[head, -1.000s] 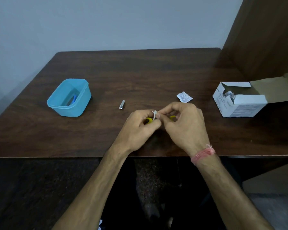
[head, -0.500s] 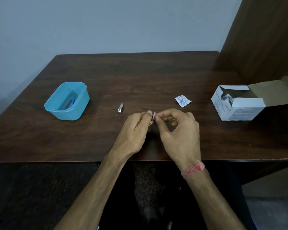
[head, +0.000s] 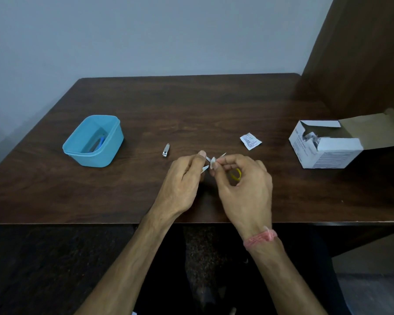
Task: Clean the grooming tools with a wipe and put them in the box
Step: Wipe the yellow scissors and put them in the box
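Both hands meet over the near middle of the tabletop (head: pixel 214 105); the left hand (head: pixel 182 180) has its fingers curled, its grip closed on a small pair of scissors (head: pixel 205 164), whose two metal blades stand apart in a V between the hands; a yellow handle loop (head: pixel 236 175) shows under the right hand (head: pixel 243 187), though which hand bears the handles cannot be told; the right hand pinches a small white wipe (head: pixel 213 162) between thumb and forefinger, its grip closed on it, the wipe touching one blade near the pivot; a pink thread band (head: pixel 259 238) circles the right wrist.

A nail clipper (head: pixel 165 150) lies flat on the tabletop just left of the hands, apart from them; further left stands the blue box (head: pixel 105 155), open at the top, with a blue-handled tool (head: pixel 100 142) lying inside against its right wall; what kind of tool it is cannot be told.

Right of the hands, a torn white sachet (head: pixel 250 140) lies flat on the wood; well beyond it, at the right edge, a white carton (head: pixel 328 155) stands with its brown flap folded back and more sachets visible within; a dark wooden panel (head: pixel 362 53) rises behind the carton; a pale wall (head: pixel 146 35) backs the tabletop.
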`<action>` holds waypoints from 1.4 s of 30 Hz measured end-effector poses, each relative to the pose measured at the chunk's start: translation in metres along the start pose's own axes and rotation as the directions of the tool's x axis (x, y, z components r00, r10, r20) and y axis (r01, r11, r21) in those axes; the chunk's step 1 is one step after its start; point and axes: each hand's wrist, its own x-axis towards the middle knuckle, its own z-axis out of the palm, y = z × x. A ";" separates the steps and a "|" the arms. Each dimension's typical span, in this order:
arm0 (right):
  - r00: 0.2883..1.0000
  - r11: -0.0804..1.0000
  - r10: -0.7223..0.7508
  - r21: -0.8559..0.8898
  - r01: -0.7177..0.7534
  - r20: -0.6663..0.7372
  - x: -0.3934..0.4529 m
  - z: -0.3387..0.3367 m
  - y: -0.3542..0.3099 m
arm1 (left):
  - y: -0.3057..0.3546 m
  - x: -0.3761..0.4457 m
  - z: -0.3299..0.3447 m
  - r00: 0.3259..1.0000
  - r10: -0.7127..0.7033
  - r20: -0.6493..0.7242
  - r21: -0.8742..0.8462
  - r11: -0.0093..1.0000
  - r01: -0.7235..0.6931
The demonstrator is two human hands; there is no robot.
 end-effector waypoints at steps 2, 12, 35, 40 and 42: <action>1.000 0.998 -0.016 -0.054 0.015 -0.019 -0.001 -0.006 0.007 | 0.002 -0.001 0.000 1.000 0.006 0.015 0.019 1.000 -0.006; 0.999 0.999 -0.020 -0.037 0.019 -0.026 0.000 0.001 -0.002 | 0.000 0.002 -0.001 0.999 -0.026 -0.022 0.025 0.999 0.027; 0.996 0.995 -0.074 -0.069 0.071 -0.047 0.007 0.004 -0.003 | -0.007 0.005 -0.004 0.999 0.010 -0.053 -0.080 0.997 -0.015; 0.994 0.991 -0.090 -0.109 0.083 -0.058 0.012 -0.003 0.001 | -0.007 0.007 -0.003 0.999 0.007 -0.039 -0.080 0.997 -0.010; 0.990 0.983 -0.138 -0.124 0.134 -0.020 0.011 0.001 -0.003 | -0.008 0.007 -0.003 0.999 0.026 -0.036 -0.073 0.997 -0.028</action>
